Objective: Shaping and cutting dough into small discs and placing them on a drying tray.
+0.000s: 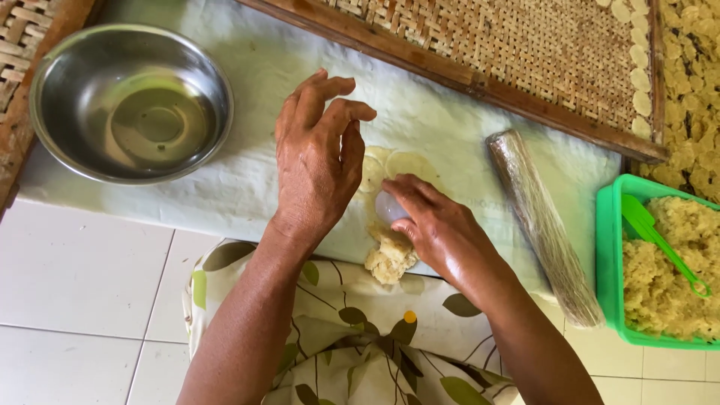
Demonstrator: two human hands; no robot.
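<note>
The right hand [431, 217] presses a small clear cup [390, 206] beside flattened dough rounds [405, 163]; the left hand [315, 161] hovers open-fingered.

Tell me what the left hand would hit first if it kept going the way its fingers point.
Probably the wooden edge of the woven bamboo tray; the left hand points up-right over bare pale cloth, though height is unclear.

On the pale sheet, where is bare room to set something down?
Bare sheet lies between the round steel bowl and the left hand, and between the right hand and the plastic-wrapped roller. It is crowded between the hands, around the flattened dough discs and the crumbly dough lump.
</note>
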